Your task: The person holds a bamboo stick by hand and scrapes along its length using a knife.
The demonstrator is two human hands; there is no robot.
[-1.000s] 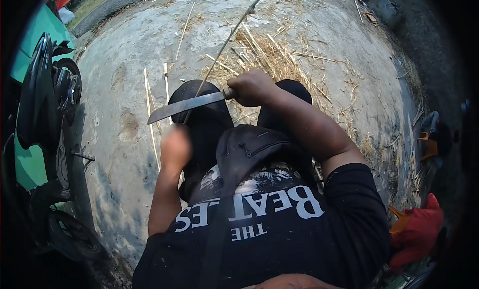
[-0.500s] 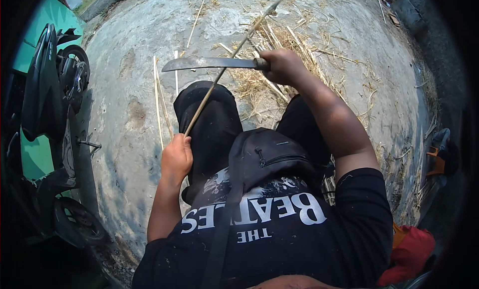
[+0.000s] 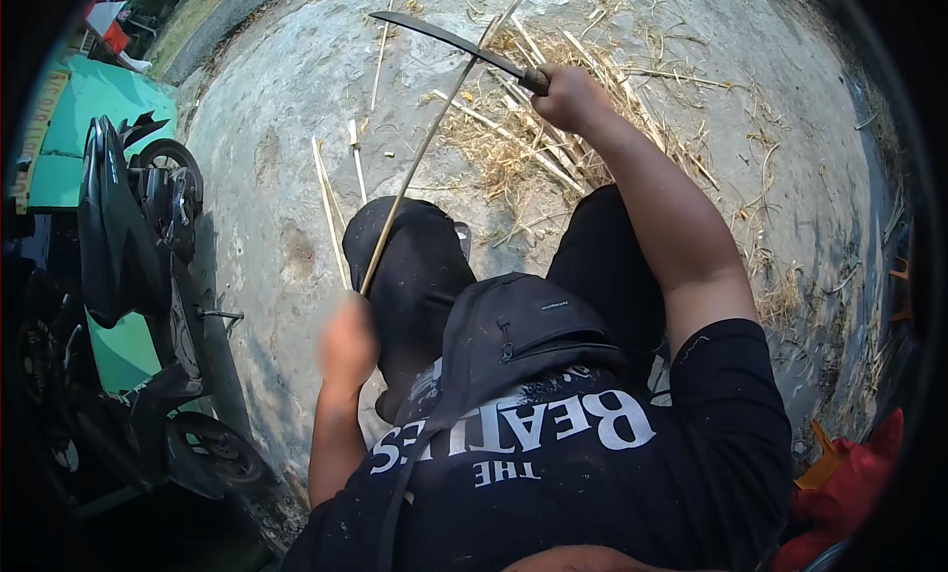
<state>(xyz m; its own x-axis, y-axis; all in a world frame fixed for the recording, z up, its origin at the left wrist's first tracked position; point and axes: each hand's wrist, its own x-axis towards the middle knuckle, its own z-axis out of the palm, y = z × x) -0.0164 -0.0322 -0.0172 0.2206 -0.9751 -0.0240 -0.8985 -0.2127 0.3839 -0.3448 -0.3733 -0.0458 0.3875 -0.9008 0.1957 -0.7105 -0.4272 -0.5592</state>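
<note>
My right hand [image 3: 575,98] is wrapped round the handle of a machete [image 3: 434,36], its dark curved blade pointing left and slightly away from me. The blade crosses a long thin wooden stick [image 3: 420,162] near its far end. That stick slants over my left knee, and its near end runs into my left hand [image 3: 348,345], which is closed on it beside my left thigh. My left fingers look blurred. Whether the blade bites into the stick I cannot tell.
Pale split sticks [image 3: 332,212] lie left of my knee. Beyond my knees a heap of shavings and cut strips [image 3: 553,143] covers the rough concrete ground [image 3: 267,177]. A black motorcycle [image 3: 148,266] stands at the left. A red cloth-like thing [image 3: 849,503] is at the lower right.
The machete has moved farther away along the stick, toward its far end, and its tip now points more upward. The stick has tilted a little steeper; my left hand still holds its near end.
</note>
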